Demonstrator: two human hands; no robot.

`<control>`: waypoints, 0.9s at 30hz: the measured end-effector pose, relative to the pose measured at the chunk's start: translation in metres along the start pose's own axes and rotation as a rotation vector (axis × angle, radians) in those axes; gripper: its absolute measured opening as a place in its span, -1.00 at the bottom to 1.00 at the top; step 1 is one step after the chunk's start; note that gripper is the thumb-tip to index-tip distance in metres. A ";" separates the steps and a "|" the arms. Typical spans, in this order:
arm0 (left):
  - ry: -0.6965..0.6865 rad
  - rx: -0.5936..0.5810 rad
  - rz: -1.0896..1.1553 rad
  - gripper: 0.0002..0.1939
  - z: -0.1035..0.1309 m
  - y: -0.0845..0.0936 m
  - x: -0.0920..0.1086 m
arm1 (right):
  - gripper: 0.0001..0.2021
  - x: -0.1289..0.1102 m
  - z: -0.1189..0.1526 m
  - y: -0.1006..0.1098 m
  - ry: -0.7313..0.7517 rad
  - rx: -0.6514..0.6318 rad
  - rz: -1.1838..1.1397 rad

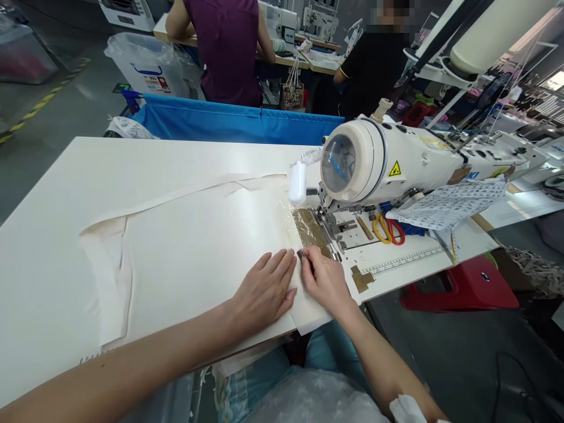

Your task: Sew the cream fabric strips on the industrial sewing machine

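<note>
A large piece of white cloth point(110, 258) is spread over the white sewing table point(39, 258), with folded strips along its left and far edges. My left hand point(267, 288) lies flat on the cloth near the front edge, fingers stretched out. Just right of it, my right hand point(325, 281) pinches a small dark piece point(301, 254) between thumb and fingers, too small to identify. The needle area of the white sewing machine point(352, 158) is beyond my right hand, beside brown tape point(311, 228) on the table.
Scissors with yellow and red handles point(388, 229) lie beside the machine, near a measuring scale point(405, 261). A printed sheet point(453, 202) hangs by the machine arm. Behind the table is a blue cloth bin point(238, 120); two people sit beyond. A red stool point(462, 288) stands at right.
</note>
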State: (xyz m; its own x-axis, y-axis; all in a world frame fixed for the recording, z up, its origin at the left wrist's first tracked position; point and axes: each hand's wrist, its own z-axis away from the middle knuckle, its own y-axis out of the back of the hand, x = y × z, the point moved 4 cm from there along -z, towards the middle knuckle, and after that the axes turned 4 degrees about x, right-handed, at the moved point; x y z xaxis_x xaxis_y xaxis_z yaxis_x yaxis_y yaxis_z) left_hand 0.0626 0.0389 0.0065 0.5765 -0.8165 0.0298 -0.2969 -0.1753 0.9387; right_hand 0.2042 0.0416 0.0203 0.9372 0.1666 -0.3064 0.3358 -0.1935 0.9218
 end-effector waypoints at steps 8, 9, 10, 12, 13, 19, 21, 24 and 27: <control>-0.011 0.018 -0.029 -0.49 -0.002 0.002 0.001 | -0.84 -0.005 0.007 0.005 0.081 -0.025 0.065; -0.013 0.020 -0.037 -0.49 -0.002 0.002 0.001 | -0.84 -0.004 0.011 0.008 0.095 -0.023 0.064; -0.016 0.020 -0.045 -0.49 -0.003 0.002 0.001 | -0.84 -0.002 0.016 0.012 0.104 -0.025 0.054; -0.029 0.021 -0.059 -0.49 -0.003 0.003 0.001 | -0.83 0.003 0.025 0.018 0.104 -0.035 0.012; -0.037 0.020 -0.063 -0.49 -0.003 0.003 0.001 | -0.83 0.005 0.029 0.021 0.095 -0.043 -0.013; -0.076 -0.004 -0.069 -0.49 -0.003 0.005 0.002 | -0.84 0.013 0.034 0.022 0.036 -0.073 -0.115; -0.089 -0.013 -0.066 -0.50 -0.003 0.007 0.002 | -0.84 0.014 0.033 0.021 0.006 -0.045 -0.160; -0.105 -0.019 -0.055 -0.51 -0.002 0.009 0.003 | -0.82 0.016 0.033 0.021 -0.021 0.014 -0.189; -0.115 -0.032 -0.054 -0.53 -0.001 0.010 0.004 | -0.81 0.015 0.034 0.020 -0.004 0.006 -0.155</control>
State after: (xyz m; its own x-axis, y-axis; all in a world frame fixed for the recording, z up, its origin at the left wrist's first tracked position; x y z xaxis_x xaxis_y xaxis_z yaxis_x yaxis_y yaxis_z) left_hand 0.0626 0.0340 0.0159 0.4998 -0.8641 -0.0590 -0.2425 -0.2050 0.9483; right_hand 0.2278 0.0070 0.0260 0.8743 0.1908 -0.4464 0.4774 -0.1710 0.8619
